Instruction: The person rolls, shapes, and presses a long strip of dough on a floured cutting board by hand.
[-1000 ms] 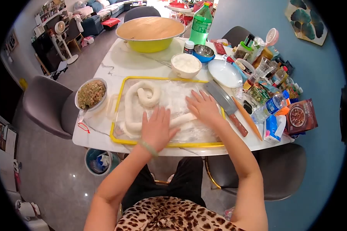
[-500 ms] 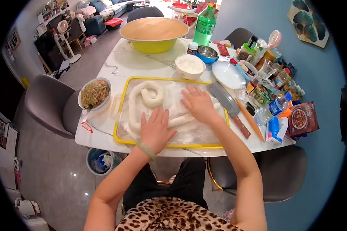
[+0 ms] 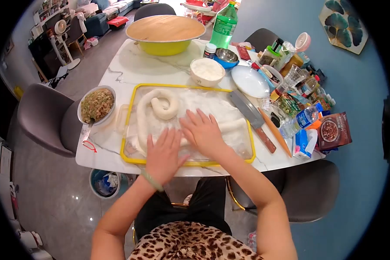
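Observation:
A long white dough rope (image 3: 142, 125) lies on a floured board with a yellow rim (image 3: 186, 163). Its far left end curls into a spiral, and the other end reaches toward the right rim. My left hand (image 3: 164, 156) rests flat over the rope's near left part, fingers spread, with a pale green bangle at the wrist. Just right of it, my right hand (image 3: 203, 133) lies open across the rope's middle, fingers pointing up and left. Both palms hide the dough beneath them. A cleaver (image 3: 252, 117) lies over the board's right rim, beside a wooden rolling pin (image 3: 275, 132).
A bowl of chopped filling (image 3: 97, 105) stands left of the board. Beyond it are a flour bowl (image 3: 207, 71), a white plate (image 3: 250, 81), a large yellow-green basin (image 3: 165, 47) and a green bottle (image 3: 224, 26). Jars, bottles and packets crowd the right side.
My right hand has moved left along the rope, close to my left hand, uncovering more dough on the right. My left hand stays on the rope. The view has shifted slightly.

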A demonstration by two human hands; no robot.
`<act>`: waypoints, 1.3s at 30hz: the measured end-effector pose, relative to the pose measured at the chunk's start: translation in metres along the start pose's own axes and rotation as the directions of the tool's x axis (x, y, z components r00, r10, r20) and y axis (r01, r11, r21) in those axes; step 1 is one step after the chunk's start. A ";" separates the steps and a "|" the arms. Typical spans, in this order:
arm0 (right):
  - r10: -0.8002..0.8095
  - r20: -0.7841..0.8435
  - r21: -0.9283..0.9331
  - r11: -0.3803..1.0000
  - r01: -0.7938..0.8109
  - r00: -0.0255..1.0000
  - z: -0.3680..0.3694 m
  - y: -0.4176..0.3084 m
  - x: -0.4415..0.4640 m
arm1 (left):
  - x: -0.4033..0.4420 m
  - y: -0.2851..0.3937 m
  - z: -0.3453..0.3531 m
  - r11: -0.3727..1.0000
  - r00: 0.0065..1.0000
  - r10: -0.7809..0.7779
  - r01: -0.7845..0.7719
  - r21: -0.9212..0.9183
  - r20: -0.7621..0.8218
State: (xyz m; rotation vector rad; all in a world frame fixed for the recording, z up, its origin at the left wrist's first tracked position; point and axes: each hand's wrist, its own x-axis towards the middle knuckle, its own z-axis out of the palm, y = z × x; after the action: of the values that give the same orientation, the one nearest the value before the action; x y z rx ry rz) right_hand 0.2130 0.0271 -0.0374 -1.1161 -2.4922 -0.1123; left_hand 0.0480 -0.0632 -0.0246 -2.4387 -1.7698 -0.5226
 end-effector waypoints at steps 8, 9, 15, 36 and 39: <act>-0.009 0.068 0.063 0.998 0.005 0.998 -0.018 0.000 -0.035 | -0.018 0.001 -0.018 0.999 0.992 0.033 -0.033 -0.007 0.119; -0.015 0.067 0.057 0.998 0.011 0.998 -0.021 -0.001 -0.037 | -0.025 0.001 -0.020 0.998 0.993 0.065 -0.062 -0.029 0.097; 0.099 -0.037 -0.029 0.995 -0.100 0.994 0.000 0.009 0.008 | 0.015 -0.003 0.001 0.999 0.999 -0.034 0.034 -0.003 0.009; -0.011 0.401 0.100 0.994 -0.032 0.916 0.011 0.021 0.165 | 0.008 -0.072 -0.014 0.989 0.995 0.098 -0.094 -0.117 0.033; 0.011 0.365 0.037 0.999 -0.027 0.931 0.017 0.048 0.153 | 0.008 -0.087 -0.024 0.991 0.991 0.107 -0.099 -0.093 0.077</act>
State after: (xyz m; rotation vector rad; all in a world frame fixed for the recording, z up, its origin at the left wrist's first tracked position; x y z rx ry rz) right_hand 0.1508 0.1705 0.0033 -1.2386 -2.7898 0.1695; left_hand -0.0363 -0.0341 -0.0109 -2.6313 -1.6723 -0.5093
